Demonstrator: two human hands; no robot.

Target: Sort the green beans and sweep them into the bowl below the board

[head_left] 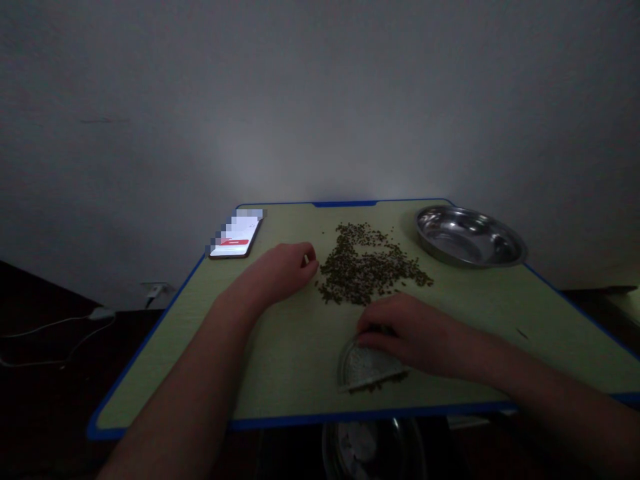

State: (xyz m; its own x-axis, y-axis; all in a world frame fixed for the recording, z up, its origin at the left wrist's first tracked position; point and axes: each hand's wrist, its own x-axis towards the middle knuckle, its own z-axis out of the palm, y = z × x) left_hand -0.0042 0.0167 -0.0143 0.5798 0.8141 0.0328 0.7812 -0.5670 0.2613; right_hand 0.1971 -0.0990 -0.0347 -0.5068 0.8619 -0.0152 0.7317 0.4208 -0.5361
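Several stray grains [377, 386] lie along the near-facing straight edge of a protractor [369, 367] grasped by the right hand [420, 333].
Beyond on the tabletop [285, 380], the main grain pile [357, 275] sits just right of the left hand [285, 270], fingers curled, any contents unclear.

Honestly couldn't read a single word or number here. The phone [238, 233] had a red bar [235, 242] on its lit screen, but it was part pixelated, part blurry, and the markings on the clear protractor [371, 367] were too faint.
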